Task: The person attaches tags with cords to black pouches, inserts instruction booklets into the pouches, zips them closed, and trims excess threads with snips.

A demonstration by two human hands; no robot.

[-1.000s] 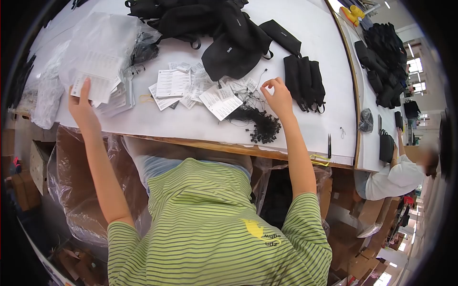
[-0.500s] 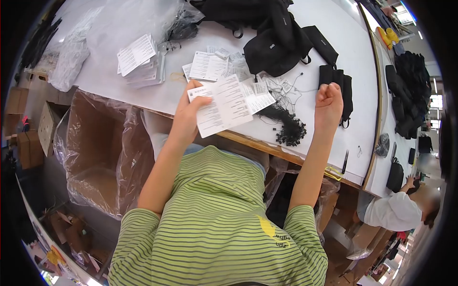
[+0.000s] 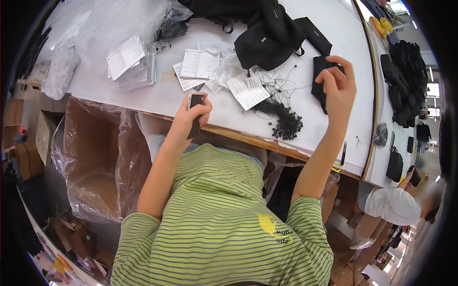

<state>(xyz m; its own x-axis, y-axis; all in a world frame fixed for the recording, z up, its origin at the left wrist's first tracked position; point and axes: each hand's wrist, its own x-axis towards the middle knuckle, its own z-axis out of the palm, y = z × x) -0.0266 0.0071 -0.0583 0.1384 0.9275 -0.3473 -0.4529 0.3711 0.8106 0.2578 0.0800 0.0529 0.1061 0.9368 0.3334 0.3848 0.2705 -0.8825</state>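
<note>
My left hand (image 3: 193, 114) is closed around a thin, flat dark card (image 3: 195, 127) with a pale edge, just off the table's front edge. Over the black pouches (image 3: 318, 86) on the right, my right hand (image 3: 338, 88) is raised with curled fingers; what they hold, if anything, is hidden. A faint thread runs towards it from the bundle of black strings (image 3: 287, 121). White printed cards (image 3: 196, 64) lie mid-table, with one printed card (image 3: 249, 91) beside the strings. Behind them rests a black bag (image 3: 265, 43) with a small white logo.
A card stack (image 3: 126, 57) and clear plastic bags (image 3: 107, 24) are at the left. A black pen (image 3: 343, 152) lies at the right front. Below stands a plastic-lined carton (image 3: 90, 152). A person in white (image 3: 391, 205) is at a farther table.
My left hand moved from the card stack towards the middle with white printed cards; its item now shows a dark side. My right hand moved right and up, fingers curled. The view shifted.
</note>
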